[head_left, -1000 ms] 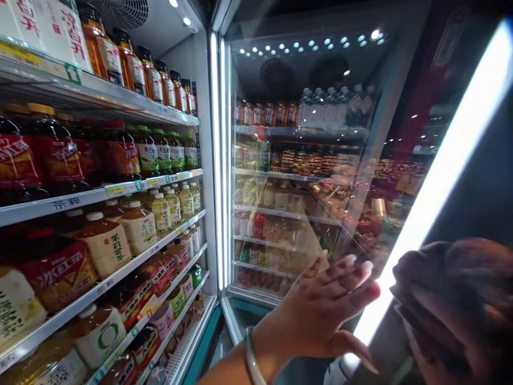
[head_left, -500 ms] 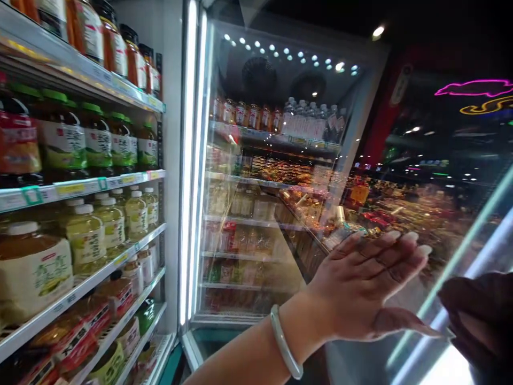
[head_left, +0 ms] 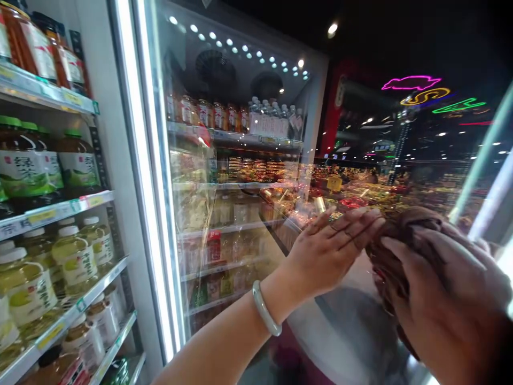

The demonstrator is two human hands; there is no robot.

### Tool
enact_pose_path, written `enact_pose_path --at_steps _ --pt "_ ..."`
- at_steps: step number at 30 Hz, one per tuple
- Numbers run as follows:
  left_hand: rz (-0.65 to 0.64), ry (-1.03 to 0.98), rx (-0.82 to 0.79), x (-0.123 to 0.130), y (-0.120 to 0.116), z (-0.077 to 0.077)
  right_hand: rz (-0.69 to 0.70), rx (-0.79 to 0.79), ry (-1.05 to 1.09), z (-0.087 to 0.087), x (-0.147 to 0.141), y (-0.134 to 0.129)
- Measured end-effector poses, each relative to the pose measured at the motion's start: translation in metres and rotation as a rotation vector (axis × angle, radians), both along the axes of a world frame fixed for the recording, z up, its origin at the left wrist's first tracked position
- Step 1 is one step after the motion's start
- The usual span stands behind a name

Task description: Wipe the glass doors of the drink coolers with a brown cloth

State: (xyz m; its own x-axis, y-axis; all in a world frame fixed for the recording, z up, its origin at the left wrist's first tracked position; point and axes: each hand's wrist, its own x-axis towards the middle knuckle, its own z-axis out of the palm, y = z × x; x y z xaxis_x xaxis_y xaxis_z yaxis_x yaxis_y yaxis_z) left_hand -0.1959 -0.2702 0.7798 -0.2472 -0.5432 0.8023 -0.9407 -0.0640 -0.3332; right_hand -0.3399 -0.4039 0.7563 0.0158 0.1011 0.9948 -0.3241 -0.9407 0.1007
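Nearest, in front of the glass door (head_left: 224,224), the right hand (head_left: 436,299) is closed round a bunched dark brown cloth (head_left: 387,267); blur hides how all its fingers grip. Beside it, also in front of the door, the left hand (head_left: 324,251) is laid out flat, fingers close together, with nothing seen in it and a pale bangle (head_left: 262,310) at its wrist. Whether its palm presses the glass I cannot tell.

What has just changed: the cloth has come in from the right, well apart from the left hand a moment ago, and is now at its fingertips. The view has also swung right, so the door fills more of it. My judgement is that both hands now attend to one part of the door.

Left of the door, past its light strips (head_left: 152,160), stand pale yellow bottles (head_left: 76,256), green-capped bottles (head_left: 78,163) above them, and amber bottles (head_left: 40,43) on top.

Farther off, a food display (head_left: 352,200) shows through or in the door, with a pink neon sign (head_left: 417,83) above.
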Motion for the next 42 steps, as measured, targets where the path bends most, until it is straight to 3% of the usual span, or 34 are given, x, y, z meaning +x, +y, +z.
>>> enact_pose_path --at_steps 2,6,11,13,18,21,24,26,29,32,34,37,39,42 --pt "-0.012 0.015 -0.049 0.008 -0.001 -0.008 -0.043 -0.055 0.074 -0.012 -0.002 -0.007" --pt "-0.008 0.059 -0.129 0.02 0.002 -0.015 -0.051 -0.073 -0.064 -0.024 0.003 -0.011" --pt "0.094 0.114 -0.251 0.031 0.011 -0.006 -0.076 -0.047 -0.153 0.003 0.044 0.022" --pt "0.103 0.096 -0.266 0.035 0.013 -0.006 -0.109 -0.103 -0.119 0.004 0.054 0.031" --pt "0.123 0.026 -0.325 0.044 0.01 -0.021 -0.081 -0.255 0.025 -0.027 0.029 0.007" --pt "0.112 0.005 -0.342 0.043 0.006 -0.025 -0.114 -0.118 -0.105 -0.025 0.025 -0.001" --pt "0.105 0.023 -0.323 0.041 0.008 -0.023 -0.146 0.043 -0.192 -0.006 0.051 0.021" --pt "0.112 0.051 -0.3 0.043 0.014 -0.024 -0.149 -0.037 -0.097 -0.003 0.067 0.04" --pt "0.147 0.101 -0.305 0.053 0.026 -0.029 -0.114 -0.188 0.05 -0.019 0.066 0.047" --pt "0.167 0.109 -0.338 0.066 0.037 -0.034 -0.101 -0.194 0.054 -0.037 0.048 0.035" --pt "0.171 0.116 -0.346 0.07 0.041 -0.035 -0.107 -0.117 -0.049 -0.036 0.048 0.034" --pt "0.164 0.135 -0.334 0.072 0.044 -0.035 -0.125 0.017 -0.117 -0.019 0.076 0.057" --pt "0.149 0.137 -0.318 0.073 0.046 -0.036 -0.119 -0.048 -0.063 -0.013 0.097 0.078" --pt "0.141 0.122 -0.315 0.079 0.052 -0.038 -0.09 -0.162 0.015 -0.025 0.103 0.088"
